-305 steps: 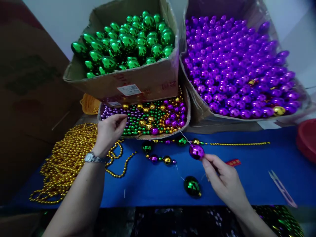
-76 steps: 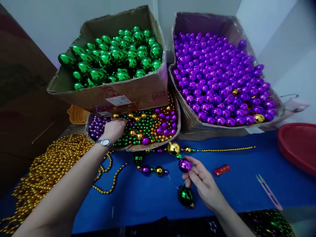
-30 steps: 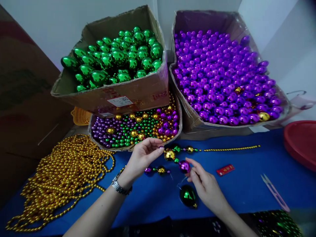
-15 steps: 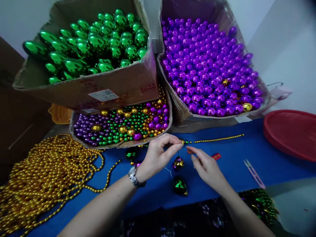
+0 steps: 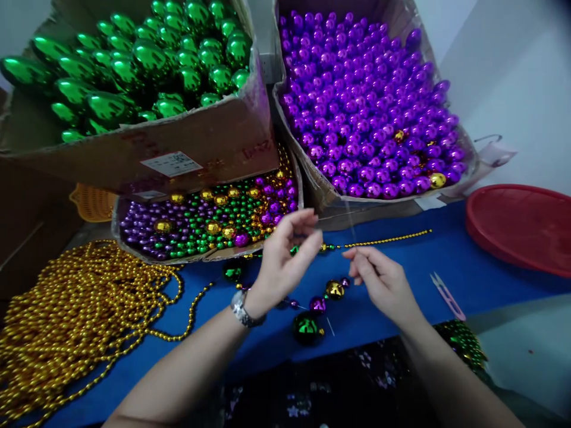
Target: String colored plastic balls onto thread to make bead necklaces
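Note:
My left hand (image 5: pixel 289 255), with a watch (image 5: pixel 241 308) on its wrist, is raised over the blue cloth, fingers bent and apart, nothing visible in them. My right hand (image 5: pixel 386 282) is closed in a pinch; a faint thin thread (image 5: pixel 350 220) rises from its fingertips. Between and below the hands lie strung beads: a gold ball (image 5: pixel 334 289), a purple ball (image 5: pixel 317 305) and a large green ball (image 5: pixel 306 326). A pale strand end (image 5: pixel 330 327) sticks out beside them. Behind the hands runs a thin gold bead chain (image 5: pixel 388 241).
Boxes of green bulbs (image 5: pixel 151 59), purple balls (image 5: pixel 366 107) and mixed beads (image 5: pixel 209 220) stand at the back. Gold bead strands (image 5: pixel 84 321) are heaped at left. Thread snips (image 5: pixel 447 296) and a red tray (image 5: pixel 517 229) are at right, an orange basket (image 5: pixel 93 202) at far left.
My left hand has let go of the small bead at the chain's end and opened. My right hand has closed into a pinch. The hanging gold and green balls now lie lower left, spread out.

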`<action>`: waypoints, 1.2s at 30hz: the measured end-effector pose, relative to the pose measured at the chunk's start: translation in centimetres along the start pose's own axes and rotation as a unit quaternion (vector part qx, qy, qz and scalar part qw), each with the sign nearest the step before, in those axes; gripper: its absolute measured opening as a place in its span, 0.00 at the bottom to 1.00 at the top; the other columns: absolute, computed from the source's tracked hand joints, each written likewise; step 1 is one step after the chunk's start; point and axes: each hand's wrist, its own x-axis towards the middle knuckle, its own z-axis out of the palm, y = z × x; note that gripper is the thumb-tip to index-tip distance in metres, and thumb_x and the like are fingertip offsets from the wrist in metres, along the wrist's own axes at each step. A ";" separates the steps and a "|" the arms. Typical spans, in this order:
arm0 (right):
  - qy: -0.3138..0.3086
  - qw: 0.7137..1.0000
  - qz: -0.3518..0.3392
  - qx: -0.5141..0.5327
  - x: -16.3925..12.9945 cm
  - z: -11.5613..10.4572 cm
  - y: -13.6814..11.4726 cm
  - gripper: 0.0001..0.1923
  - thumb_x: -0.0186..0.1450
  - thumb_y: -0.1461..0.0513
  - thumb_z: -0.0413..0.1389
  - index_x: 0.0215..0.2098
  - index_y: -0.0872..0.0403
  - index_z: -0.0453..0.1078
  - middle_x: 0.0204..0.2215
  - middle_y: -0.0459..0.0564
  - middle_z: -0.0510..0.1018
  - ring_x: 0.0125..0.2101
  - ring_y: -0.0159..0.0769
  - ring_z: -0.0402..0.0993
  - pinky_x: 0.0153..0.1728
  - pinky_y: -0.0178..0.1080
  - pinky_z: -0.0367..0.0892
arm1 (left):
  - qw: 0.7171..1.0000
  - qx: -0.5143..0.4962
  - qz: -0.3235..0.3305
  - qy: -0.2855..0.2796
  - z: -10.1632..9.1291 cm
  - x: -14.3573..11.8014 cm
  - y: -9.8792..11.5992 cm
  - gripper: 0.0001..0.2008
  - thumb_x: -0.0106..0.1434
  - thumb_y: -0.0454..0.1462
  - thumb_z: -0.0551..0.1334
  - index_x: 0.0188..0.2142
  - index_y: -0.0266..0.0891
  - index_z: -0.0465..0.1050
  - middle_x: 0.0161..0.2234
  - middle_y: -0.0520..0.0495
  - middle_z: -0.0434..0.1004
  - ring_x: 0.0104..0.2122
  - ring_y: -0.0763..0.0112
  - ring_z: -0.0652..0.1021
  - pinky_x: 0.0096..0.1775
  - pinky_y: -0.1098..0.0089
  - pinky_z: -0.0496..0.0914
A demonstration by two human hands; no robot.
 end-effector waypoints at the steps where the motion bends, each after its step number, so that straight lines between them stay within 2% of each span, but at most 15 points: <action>1: 0.018 1.000 0.010 0.010 0.1 -0.4 -0.2 0.12 0.69 0.57 0.46 0.42 0.53 0.69 0.25 0.44 0.71 0.22 0.27 0.69 0.24 0.30 0.66 | 0.997 0.053 -0.003 -0.054 0.1 -1.2 -1.0 0.19 0.63 0.41 0.58 0.53 0.39 0.63 0.48 0.40 0.71 0.44 0.65 0.74 0.45 0.65 0.69; 4: 0.048 0.998 0.022 0.020 0.2 -1.3 -0.4 0.13 0.68 0.56 0.47 0.41 0.53 0.70 0.24 0.44 0.71 0.21 0.27 0.68 0.23 0.30 0.66 | 0.938 0.229 -0.019 -0.260 -0.3 -4.5 -4.0 0.22 0.63 0.47 0.55 0.53 0.39 0.64 0.44 0.39 0.74 0.43 0.60 0.74 0.46 0.59 0.68; 6: 0.075 0.997 0.025 0.018 0.2 -1.7 -0.2 0.13 0.68 0.55 0.48 0.41 0.53 0.70 0.24 0.44 0.71 0.21 0.27 0.68 0.23 0.31 0.66 | 0.891 0.316 -0.009 -0.326 -0.8 -6.1 -5.6 0.26 0.62 0.51 0.53 0.54 0.38 0.63 0.41 0.39 0.74 0.41 0.57 0.73 0.48 0.52 0.64; 8: 0.108 0.994 0.028 0.020 0.3 -1.8 0.3 0.14 0.68 0.54 0.48 0.41 0.53 0.71 0.24 0.44 0.70 0.20 0.27 0.67 0.22 0.31 0.66 | 0.862 0.368 0.011 -0.350 -1.5 -7.0 -6.8 0.31 0.61 0.55 0.52 0.55 0.37 0.62 0.40 0.39 0.74 0.41 0.56 0.73 0.51 0.47 0.59; 10: 0.139 0.989 0.028 0.029 0.5 -2.0 0.7 0.14 0.67 0.54 0.49 0.40 0.53 0.71 0.23 0.44 0.69 0.20 0.27 0.66 0.20 0.30 0.64 | 0.846 0.389 0.030 -0.364 -2.0 -7.3 -7.4 0.35 0.58 0.58 0.52 0.55 0.36 0.61 0.40 0.39 0.73 0.41 0.55 0.73 0.52 0.45 0.57; 12: 0.168 0.985 0.026 0.042 0.7 -2.1 1.1 0.14 0.67 0.53 0.49 0.40 0.53 0.71 0.23 0.44 0.68 0.20 0.26 0.65 0.19 0.29 0.63 | 0.835 0.397 0.042 -0.378 -2.4 -7.4 -7.7 0.38 0.55 0.60 0.53 0.55 0.35 0.61 0.38 0.39 0.73 0.38 0.56 0.74 0.50 0.48 0.60; 15: 0.198 0.978 0.023 0.062 0.7 -2.5 1.2 0.14 0.67 0.53 0.50 0.40 0.53 0.71 0.23 0.43 0.68 0.19 0.26 0.64 0.18 0.28 0.61 | 0.831 0.398 0.048 -0.385 -2.9 -7.5 -7.5 0.37 0.56 0.58 0.55 0.56 0.35 0.58 0.37 0.39 0.74 0.36 0.58 0.75 0.41 0.59 0.67; 18: 0.211 0.974 0.022 0.080 0.6 -2.7 1.0 0.12 0.66 0.54 0.50 0.40 0.53 0.71 0.23 0.43 0.68 0.20 0.25 0.64 0.18 0.28 0.61 | 0.841 0.387 0.036 -0.377 -3.5 -7.3 -6.7 0.36 0.57 0.58 0.54 0.56 0.36 0.56 0.35 0.42 0.75 0.32 0.61 0.76 0.31 0.68 0.65; 21: 0.219 0.971 0.022 0.095 0.4 -2.6 0.9 0.12 0.66 0.55 0.51 0.39 0.53 0.70 0.23 0.43 0.67 0.19 0.25 0.63 0.18 0.28 0.60 | 0.838 0.406 0.018 -0.364 -4.1 -6.9 -5.7 0.35 0.52 0.63 0.53 0.44 0.35 0.65 0.25 0.47 0.73 0.22 0.65 0.73 0.23 0.71 0.58; 25: 0.208 0.973 0.031 0.097 0.2 -2.1 0.6 0.13 0.66 0.54 0.51 0.40 0.53 0.71 0.23 0.44 0.67 0.19 0.26 0.64 0.17 0.29 0.61 | 0.824 0.450 0.022 -0.342 -4.6 -6.4 -4.9 0.35 0.45 0.67 0.52 0.30 0.37 0.65 0.20 0.48 0.70 0.18 0.67 0.71 0.20 0.72 0.53; 27: 0.204 0.973 0.030 0.099 0.1 -1.9 0.4 0.13 0.66 0.54 0.52 0.40 0.53 0.71 0.23 0.44 0.67 0.20 0.26 0.64 0.17 0.29 0.61 | 0.824 0.459 0.015 -0.331 -4.8 -6.3 -4.5 0.37 0.44 0.68 0.52 0.31 0.36 0.66 0.20 0.47 0.70 0.18 0.66 0.71 0.20 0.72 0.54; 29: 0.202 0.974 0.028 0.100 0.0 -1.8 0.3 0.12 0.66 0.54 0.51 0.40 0.52 0.71 0.23 0.44 0.67 0.20 0.26 0.64 0.17 0.29 0.62 | 0.830 0.449 0.002 -0.331 -4.9 -6.3 -4.1 0.40 0.48 0.66 0.51 0.42 0.34 0.67 0.21 0.47 0.71 0.20 0.63 0.73 0.21 0.71 0.56; 32: 0.199 0.975 0.026 0.099 0.0 -1.7 0.2 0.12 0.66 0.54 0.51 0.39 0.52 0.71 0.23 0.44 0.67 0.20 0.26 0.64 0.17 0.29 0.62 | 0.841 0.410 -0.004 -0.353 -5.1 -6.3 -4.0 0.37 0.57 0.59 0.52 0.57 0.35 0.55 0.24 0.48 0.74 0.23 0.62 0.75 0.24 0.70 0.61; 34: 0.197 0.975 0.025 0.097 0.0 -1.7 0.2 0.12 0.66 0.54 0.51 0.39 0.52 0.71 0.23 0.44 0.67 0.20 0.27 0.64 0.17 0.29 0.61 | 0.844 0.397 0.002 -0.360 -5.2 -6.4 -4.3 0.29 0.61 0.54 0.53 0.55 0.39 0.59 0.27 0.47 0.76 0.26 0.64 0.76 0.26 0.71 0.62; 36: 0.197 0.975 0.023 0.096 0.1 -1.7 0.3 0.12 0.66 0.54 0.51 0.39 0.52 0.71 0.23 0.44 0.67 0.20 0.27 0.64 0.17 0.29 0.61 | 0.846 0.405 0.003 -0.346 -5.1 -6.4 -4.7 0.21 0.63 0.51 0.52 0.44 0.39 0.68 0.28 0.46 0.76 0.28 0.65 0.77 0.26 0.71 0.62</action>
